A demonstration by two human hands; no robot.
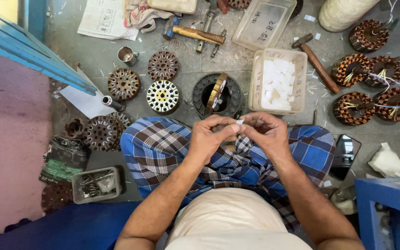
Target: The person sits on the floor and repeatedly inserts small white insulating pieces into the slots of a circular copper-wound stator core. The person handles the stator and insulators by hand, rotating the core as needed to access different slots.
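A grey stone floor (237,60) strewn with stators and hammers. Above the checked lap, left hand (211,135) and right hand (265,134) together pinch a small white slip (240,121), apparently paper.

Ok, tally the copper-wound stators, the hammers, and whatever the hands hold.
Copper-wound stators: 5
Hammers: 2
White slip, pinched between left hand and right hand: 1
Total: 8
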